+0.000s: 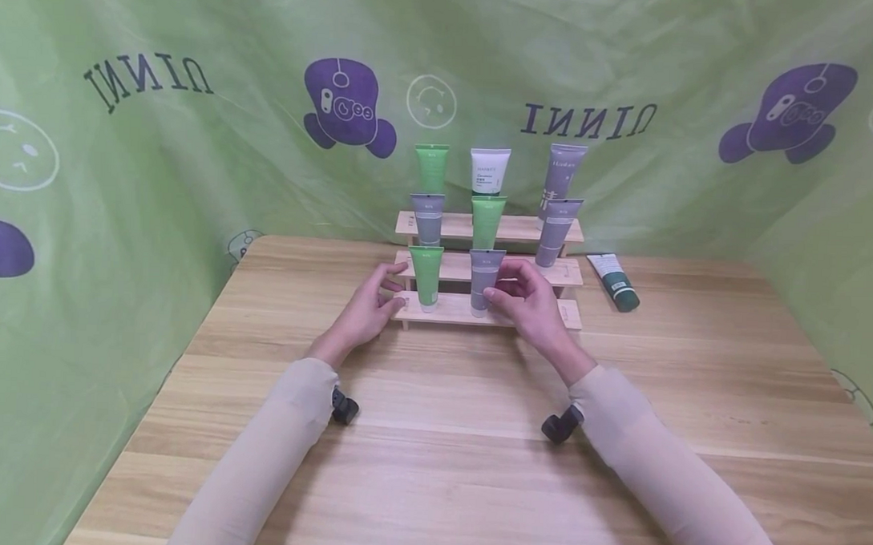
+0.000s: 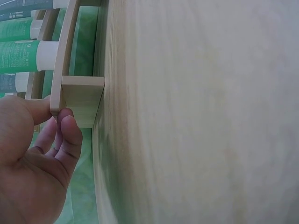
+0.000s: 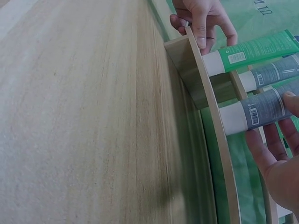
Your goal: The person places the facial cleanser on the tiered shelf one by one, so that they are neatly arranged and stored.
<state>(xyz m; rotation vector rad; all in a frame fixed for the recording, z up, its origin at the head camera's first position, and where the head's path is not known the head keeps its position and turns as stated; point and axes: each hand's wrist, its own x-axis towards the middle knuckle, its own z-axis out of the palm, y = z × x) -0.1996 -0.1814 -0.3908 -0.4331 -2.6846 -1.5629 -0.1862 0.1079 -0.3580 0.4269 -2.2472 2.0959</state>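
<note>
A three-step wooden display rack (image 1: pixel 450 307) stands at the back of the table. My left hand (image 1: pixel 366 306) pinches the left end of its lowest step (image 2: pixel 57 88) between thumb and fingers. On that same step a grey-purple squeeze tube (image 1: pixel 484 268) stands cap down, its white cap (image 3: pixel 233 119) at the board. My right hand (image 1: pixel 535 306) holds this tube from the right, thumb in front and fingers behind. Left of it, a green tube (image 1: pixel 427 270) stands upright on its white cap, untouched.
Grey-purple tubes (image 1: pixel 429 220) (image 1: pixel 556 233) flank a green tube (image 1: pixel 487 222) on the middle step. Up top are a green tube (image 1: pixel 431 168), a white tube (image 1: pixel 489 168) and a taller purple tube (image 1: pixel 561 177). A white-and-green tube (image 1: pixel 615 283) lies on the table to the right. A green curtain (image 1: pixel 253 162) hangs behind.
</note>
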